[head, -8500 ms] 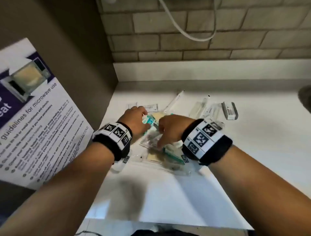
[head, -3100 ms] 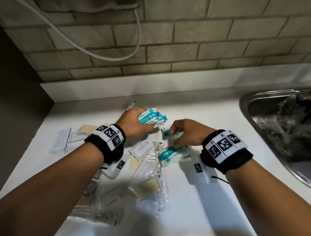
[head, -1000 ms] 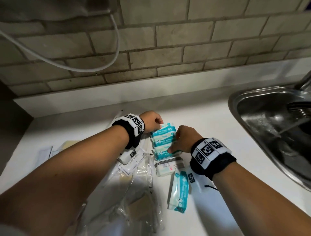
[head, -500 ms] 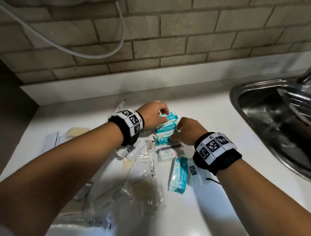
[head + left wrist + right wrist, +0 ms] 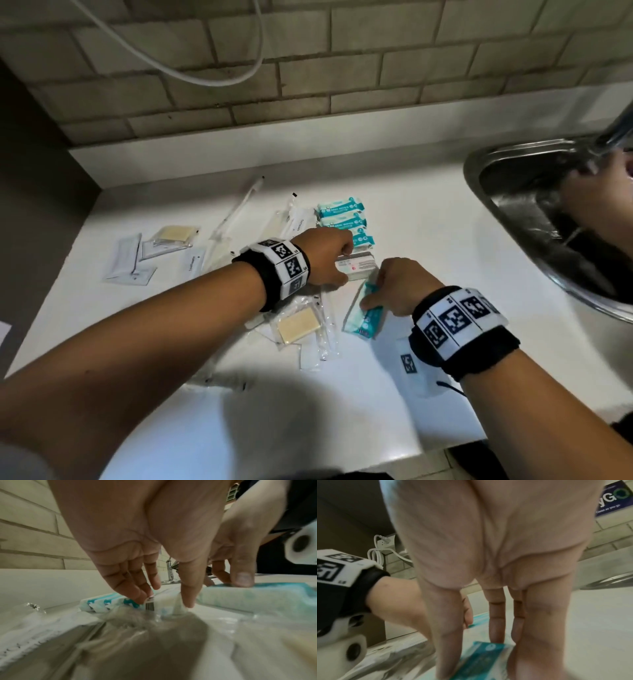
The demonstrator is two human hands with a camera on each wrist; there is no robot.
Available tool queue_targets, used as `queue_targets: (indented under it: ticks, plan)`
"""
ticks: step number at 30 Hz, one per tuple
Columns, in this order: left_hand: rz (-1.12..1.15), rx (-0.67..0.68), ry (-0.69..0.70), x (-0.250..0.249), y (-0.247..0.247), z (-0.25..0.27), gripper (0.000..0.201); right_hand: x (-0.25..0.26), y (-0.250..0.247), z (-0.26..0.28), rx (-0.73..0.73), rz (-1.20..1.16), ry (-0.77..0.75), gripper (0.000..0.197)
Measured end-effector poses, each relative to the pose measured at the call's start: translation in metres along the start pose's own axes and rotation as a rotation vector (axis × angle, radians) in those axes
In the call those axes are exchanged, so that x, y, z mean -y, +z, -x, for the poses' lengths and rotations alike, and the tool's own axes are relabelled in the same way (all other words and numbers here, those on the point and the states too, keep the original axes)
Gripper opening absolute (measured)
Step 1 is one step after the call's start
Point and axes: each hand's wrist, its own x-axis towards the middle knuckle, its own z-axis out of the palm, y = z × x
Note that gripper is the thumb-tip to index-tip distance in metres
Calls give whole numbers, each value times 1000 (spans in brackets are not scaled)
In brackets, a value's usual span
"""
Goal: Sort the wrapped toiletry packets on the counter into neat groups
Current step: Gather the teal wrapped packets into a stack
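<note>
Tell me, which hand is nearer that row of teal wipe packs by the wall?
Left. The left hand sits right beside the row of teal wipe packs, gripping a white barcoded packet. The right hand is farther back, on a separate teal pack.

Wipe packs [image 5: 340, 219] stacked behind boxed packet [image 5: 358, 269]; sachets [image 5: 128, 260] far left; sink [image 5: 548, 219] right, seemingly apart.

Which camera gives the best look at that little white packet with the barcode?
The left wrist view: the left hand pinches the white barcode packet close up, with the barcode clear. The head view shows the packet whole but small, partly behind that hand. In the right wrist view I cannot make it out.
</note>
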Motion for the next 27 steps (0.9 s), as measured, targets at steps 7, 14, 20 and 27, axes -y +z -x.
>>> queue_targets:
  ticks: [7, 14, 20, 27]
  plan:
    - [234, 20, -93, 4, -11, 3, 21, -7, 5, 2, -86, 33, 46, 38]
    - [302, 59, -92, -2, -7, 5, 33, -10, -3, 8, -28, -48, -149, 36]
    - [276, 116, -27, -10, -1, 4, 55, -12, 0, 11, 40, 19, -178, 43]
    - [280, 191, -37, -10, -1, -2, 60, -11, -3, 6, 53, 35, -140, 46]
